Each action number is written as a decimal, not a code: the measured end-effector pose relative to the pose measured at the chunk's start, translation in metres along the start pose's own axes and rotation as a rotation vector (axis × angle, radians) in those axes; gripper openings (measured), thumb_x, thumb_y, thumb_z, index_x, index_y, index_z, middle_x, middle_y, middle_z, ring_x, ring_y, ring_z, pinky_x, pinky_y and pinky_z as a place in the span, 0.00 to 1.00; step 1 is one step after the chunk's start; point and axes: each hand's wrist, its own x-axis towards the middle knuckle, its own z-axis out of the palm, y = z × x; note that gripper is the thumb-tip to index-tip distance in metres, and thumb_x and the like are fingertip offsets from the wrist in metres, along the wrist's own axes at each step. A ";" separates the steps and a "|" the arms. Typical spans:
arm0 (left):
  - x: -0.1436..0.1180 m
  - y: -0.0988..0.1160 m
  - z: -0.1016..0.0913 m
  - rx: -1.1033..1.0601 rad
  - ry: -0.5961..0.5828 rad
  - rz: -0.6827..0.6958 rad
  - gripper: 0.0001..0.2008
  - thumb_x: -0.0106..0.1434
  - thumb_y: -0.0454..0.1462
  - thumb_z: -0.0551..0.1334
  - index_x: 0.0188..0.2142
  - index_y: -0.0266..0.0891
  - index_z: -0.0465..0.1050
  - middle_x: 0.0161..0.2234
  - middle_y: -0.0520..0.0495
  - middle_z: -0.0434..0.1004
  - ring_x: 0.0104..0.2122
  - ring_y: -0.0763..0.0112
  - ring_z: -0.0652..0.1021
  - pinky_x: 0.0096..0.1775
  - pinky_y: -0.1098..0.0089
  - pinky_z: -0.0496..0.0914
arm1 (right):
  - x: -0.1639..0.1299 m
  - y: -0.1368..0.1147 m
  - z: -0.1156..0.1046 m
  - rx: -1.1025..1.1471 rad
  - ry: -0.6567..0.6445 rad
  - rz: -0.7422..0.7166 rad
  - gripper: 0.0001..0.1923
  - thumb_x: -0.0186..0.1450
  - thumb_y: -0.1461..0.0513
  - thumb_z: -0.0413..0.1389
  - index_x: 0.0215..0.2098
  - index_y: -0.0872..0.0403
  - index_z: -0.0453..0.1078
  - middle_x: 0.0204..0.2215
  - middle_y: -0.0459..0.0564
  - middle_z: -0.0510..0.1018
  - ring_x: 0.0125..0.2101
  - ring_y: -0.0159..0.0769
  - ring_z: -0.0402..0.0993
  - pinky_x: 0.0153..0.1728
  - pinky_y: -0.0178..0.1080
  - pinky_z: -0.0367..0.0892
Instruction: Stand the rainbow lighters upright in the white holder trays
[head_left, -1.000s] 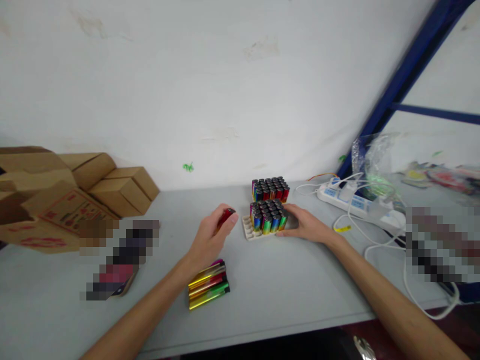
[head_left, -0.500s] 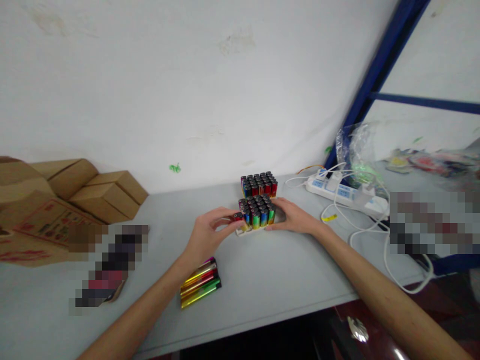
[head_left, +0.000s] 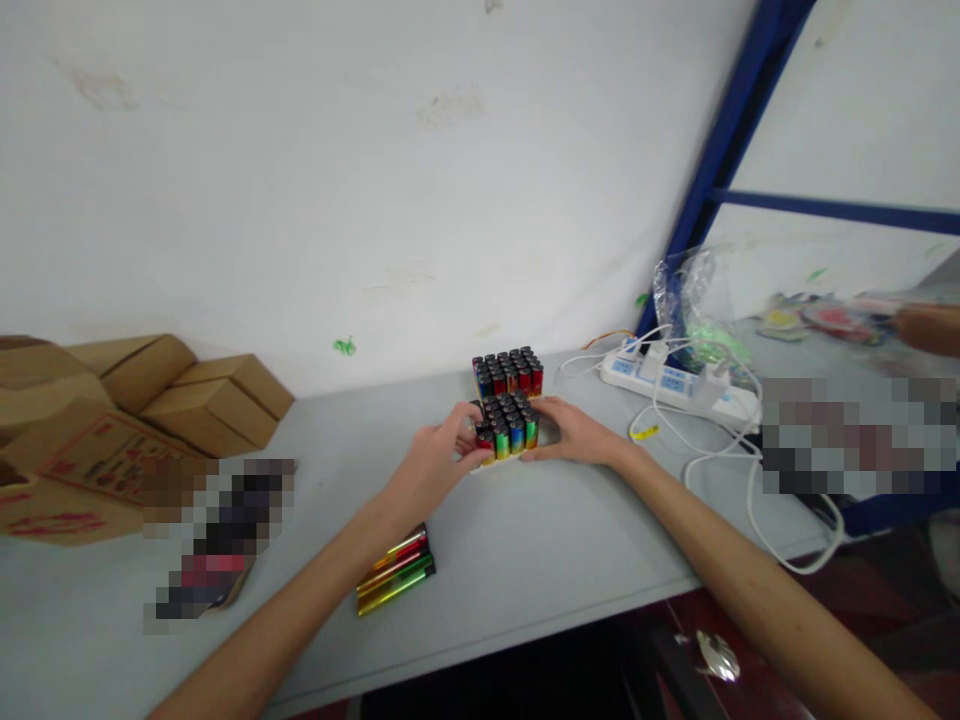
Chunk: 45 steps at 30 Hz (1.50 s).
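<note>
I see my left hand (head_left: 433, 468) pinching a lighter at the near-left edge of the front lighter tray (head_left: 507, 430); my right hand (head_left: 571, 436) cups its right side, fingers together. Behind stands a second tray (head_left: 508, 373); loose lighters (head_left: 395, 571) lie near-left, cardboard boxes (head_left: 180, 400) far left, a power strip (head_left: 675, 384) with cables right.

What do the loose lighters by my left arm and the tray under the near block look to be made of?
Loose lighters: glossy, metallic-looking rainbow bodies with bright streaks of reflection, probably foil-wrapped or coated plastic; dark caps. Tray: only a pale cream edge shows between the left hand and right hand; matte, likely moulded plastic, though too little shows to be sure.
</note>
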 end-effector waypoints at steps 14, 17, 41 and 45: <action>-0.054 -0.008 -0.059 0.266 -0.005 -0.108 0.15 0.63 0.50 0.66 0.41 0.43 0.77 0.37 0.46 0.83 0.36 0.63 0.81 0.43 0.64 0.76 | 0.001 -0.004 -0.002 -0.003 -0.012 0.036 0.41 0.56 0.46 0.69 0.62 0.55 0.67 0.57 0.61 0.75 0.56 0.55 0.72 0.59 0.56 0.66; -0.093 -0.010 -0.070 0.388 -0.076 -0.091 0.18 0.65 0.52 0.64 0.46 0.45 0.78 0.47 0.44 0.81 0.44 0.60 0.81 0.50 0.61 0.75 | 0.001 -0.006 -0.003 -0.014 -0.016 0.049 0.40 0.57 0.46 0.68 0.61 0.55 0.67 0.56 0.60 0.76 0.55 0.54 0.73 0.58 0.56 0.67; -0.076 -0.044 -0.028 0.359 -0.083 0.059 0.20 0.75 0.42 0.50 0.61 0.42 0.69 0.62 0.41 0.71 0.61 0.62 0.73 0.65 0.57 0.66 | -0.003 -0.003 0.001 -0.056 0.004 0.121 0.42 0.56 0.45 0.68 0.61 0.56 0.67 0.59 0.63 0.74 0.58 0.58 0.72 0.61 0.59 0.66; -0.073 -0.050 -0.030 0.297 -0.019 0.069 0.18 0.74 0.45 0.53 0.57 0.42 0.73 0.57 0.42 0.76 0.56 0.61 0.77 0.61 0.57 0.71 | -0.003 -0.003 0.001 -0.050 -0.001 0.115 0.41 0.56 0.45 0.68 0.61 0.55 0.67 0.59 0.62 0.74 0.58 0.57 0.72 0.61 0.59 0.65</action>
